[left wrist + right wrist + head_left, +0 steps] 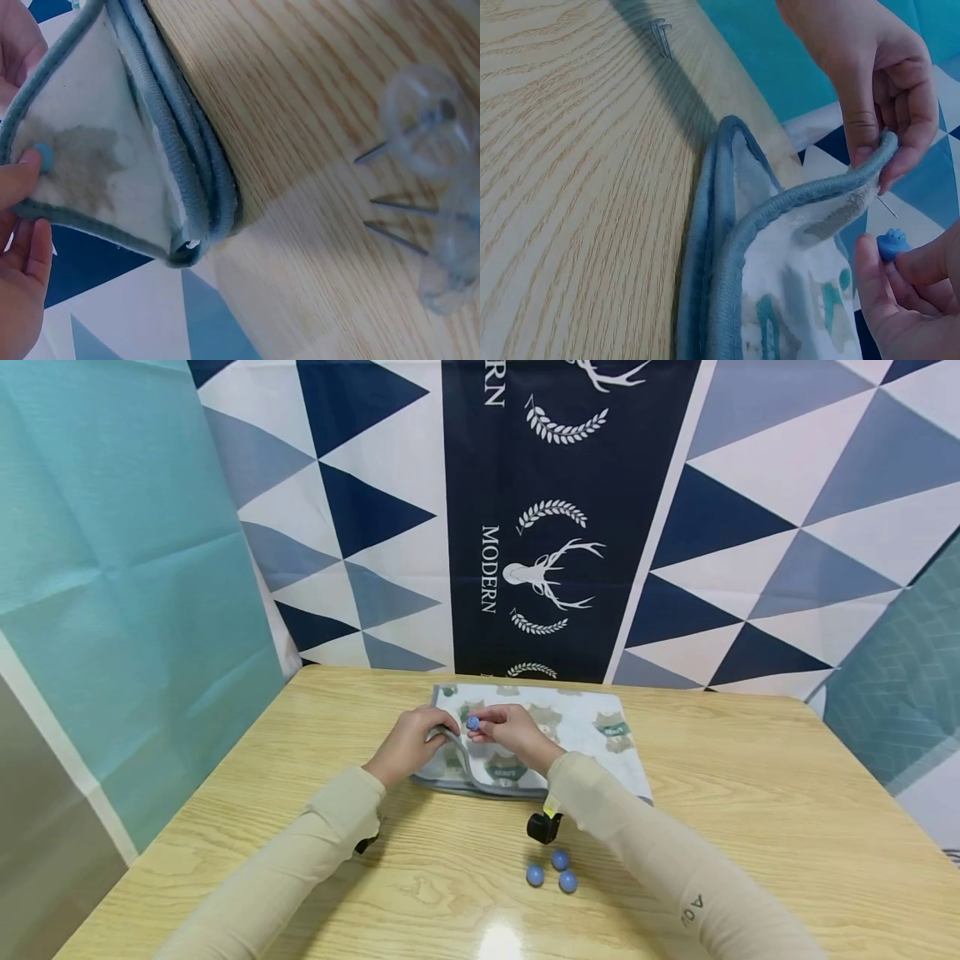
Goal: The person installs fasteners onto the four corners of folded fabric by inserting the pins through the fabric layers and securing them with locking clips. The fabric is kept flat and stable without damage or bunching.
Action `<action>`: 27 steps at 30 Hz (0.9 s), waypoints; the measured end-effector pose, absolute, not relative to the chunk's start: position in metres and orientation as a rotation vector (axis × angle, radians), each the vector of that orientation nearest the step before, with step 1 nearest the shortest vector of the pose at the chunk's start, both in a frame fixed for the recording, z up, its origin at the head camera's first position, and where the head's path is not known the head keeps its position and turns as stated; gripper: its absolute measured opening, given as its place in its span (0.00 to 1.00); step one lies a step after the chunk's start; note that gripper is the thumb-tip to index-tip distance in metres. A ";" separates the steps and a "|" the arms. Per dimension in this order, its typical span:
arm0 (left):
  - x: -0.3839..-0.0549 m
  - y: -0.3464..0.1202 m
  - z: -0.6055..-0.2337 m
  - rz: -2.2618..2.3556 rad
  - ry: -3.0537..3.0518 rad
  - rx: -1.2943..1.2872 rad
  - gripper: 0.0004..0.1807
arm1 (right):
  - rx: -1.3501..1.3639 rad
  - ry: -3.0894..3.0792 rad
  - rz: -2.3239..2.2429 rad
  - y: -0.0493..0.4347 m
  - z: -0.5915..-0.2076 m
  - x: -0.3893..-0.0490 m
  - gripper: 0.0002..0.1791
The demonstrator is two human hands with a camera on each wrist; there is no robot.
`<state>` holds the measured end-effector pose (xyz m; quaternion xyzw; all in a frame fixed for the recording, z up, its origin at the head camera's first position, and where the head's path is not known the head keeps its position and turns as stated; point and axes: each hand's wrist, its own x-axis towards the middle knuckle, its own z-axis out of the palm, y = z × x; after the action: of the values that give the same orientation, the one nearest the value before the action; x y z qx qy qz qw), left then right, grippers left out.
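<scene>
A folded white baby blanket (585, 768) with bear prints and a grey-blue hem lies on the table. My left hand (416, 743) pinches its near left corner and lifts it from the layers below. In the left wrist view, a small light-blue disc (45, 158) shows against the cloth by the left thumb. A thin metal pin (887, 205) pokes out at the lifted corner in the right wrist view. Facing that pin, my right hand (513, 732) holds a small round blue cap (892, 244) between thumb and fingers, a little apart from the pin.
Three round blue caps (567, 882) lie on the table nearer me, beside my right sleeve. Clear discs with metal pins (427, 124) rest on the wood in the left wrist view. Patterned cloth (382, 527) hangs behind the table.
</scene>
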<state>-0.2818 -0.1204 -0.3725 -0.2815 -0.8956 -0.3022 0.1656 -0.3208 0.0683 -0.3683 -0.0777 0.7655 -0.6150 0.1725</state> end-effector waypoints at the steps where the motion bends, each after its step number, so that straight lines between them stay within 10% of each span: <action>1: -0.282 -0.120 -0.373 -0.855 -2.546 -0.808 0.06 | -0.211 2.174 -1.748 0.068 -0.368 -0.321 0.18; 27: -0.282 -0.117 -0.374 -0.871 -2.551 -0.823 0.06 | -0.262 2.255 -1.725 0.066 -0.367 -0.319 0.17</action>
<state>-0.2823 -0.1169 -0.3741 -0.2883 -0.8933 -0.3049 0.1611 -0.3186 0.0664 -0.3669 -0.0910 0.7825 -0.5987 0.1448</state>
